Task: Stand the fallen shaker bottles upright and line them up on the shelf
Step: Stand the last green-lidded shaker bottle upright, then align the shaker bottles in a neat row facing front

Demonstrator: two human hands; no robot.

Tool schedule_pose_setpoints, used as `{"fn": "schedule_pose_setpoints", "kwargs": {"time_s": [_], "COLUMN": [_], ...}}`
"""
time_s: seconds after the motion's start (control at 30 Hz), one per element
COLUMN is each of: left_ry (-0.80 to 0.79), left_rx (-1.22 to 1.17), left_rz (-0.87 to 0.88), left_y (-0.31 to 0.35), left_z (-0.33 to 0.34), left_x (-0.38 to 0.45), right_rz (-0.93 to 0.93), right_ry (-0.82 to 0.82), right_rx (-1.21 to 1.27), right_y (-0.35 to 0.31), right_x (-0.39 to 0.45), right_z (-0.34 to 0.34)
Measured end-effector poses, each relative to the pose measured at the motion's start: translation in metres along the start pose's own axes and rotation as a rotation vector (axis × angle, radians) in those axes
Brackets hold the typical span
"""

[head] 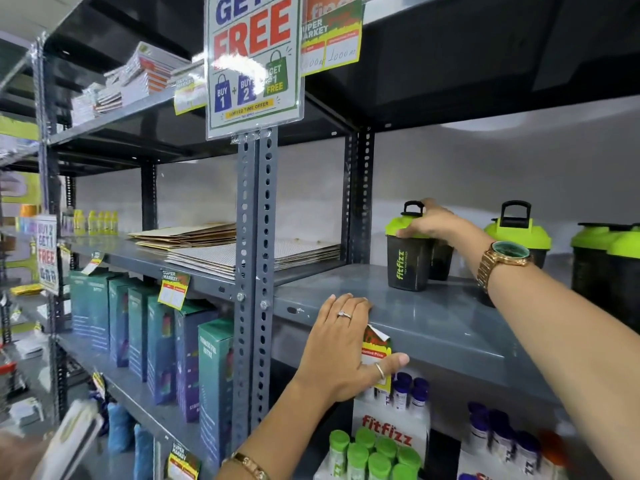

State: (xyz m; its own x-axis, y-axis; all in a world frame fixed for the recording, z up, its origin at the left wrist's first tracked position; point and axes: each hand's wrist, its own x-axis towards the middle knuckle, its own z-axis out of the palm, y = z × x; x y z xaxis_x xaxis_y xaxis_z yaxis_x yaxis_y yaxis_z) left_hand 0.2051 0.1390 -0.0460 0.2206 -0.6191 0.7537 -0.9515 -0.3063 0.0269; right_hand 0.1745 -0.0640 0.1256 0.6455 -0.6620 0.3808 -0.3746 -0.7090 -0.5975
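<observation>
1. Head view: right hand [427, 225] rests over the green lid of the shaker bottle [408, 258], fingers curled down round the rim. Bottle stands upright, far left on the grey shelf [433, 323], logo facing out.
2. Top-down hold suits sliding or turning it without tipping, by my reading.
3. A second bottle [440, 259] stands just behind, touching or nearly; cannot tell which.
4. More green-lidded bottles [519, 233] stand upright to the right, loosely spaced, not yet an even row.
5. Left hand [341, 348] lies flat and open on the shelf's near edge, thumb under the lip by a price tag [375, 344], holding nothing; likely bracing the reach.
</observation>
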Motion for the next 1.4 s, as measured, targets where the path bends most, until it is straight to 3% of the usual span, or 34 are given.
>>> {"fn": "schedule_pose_setpoints", "kwargs": {"time_s": [0.23,0.57,0.77,0.97,1.4], "left_ry": [-0.026,-0.125,-0.346,-0.4,-0.239], "left_rx": [0.047,0.011,-0.01,-0.216,-0.612], "left_rz": [0.01,-0.03,-0.163,-0.285,-0.518], "left_y": [-0.002,0.006,0.014,0.02,0.022], "left_z": [0.0,-0.016,-0.019,-0.016,0.028], "left_x": [0.0,0.006,0.026,0.05,0.131], "right_rz": [0.0,-0.337,-0.32,-0.126,0.292], "right_ry": [-0.02,0.678,0.808,0.739,0.334], "right_rx": [0.079,-0.19,-0.436,-0.439,0.191], "right_y": [0.008,0.017,0.046,0.073,0.113], "right_x": [-0.006,-0.064,-0.087,-0.097,-0.077], "right_z": [0.005,-0.019,-0.034,-0.04,-0.031]}}
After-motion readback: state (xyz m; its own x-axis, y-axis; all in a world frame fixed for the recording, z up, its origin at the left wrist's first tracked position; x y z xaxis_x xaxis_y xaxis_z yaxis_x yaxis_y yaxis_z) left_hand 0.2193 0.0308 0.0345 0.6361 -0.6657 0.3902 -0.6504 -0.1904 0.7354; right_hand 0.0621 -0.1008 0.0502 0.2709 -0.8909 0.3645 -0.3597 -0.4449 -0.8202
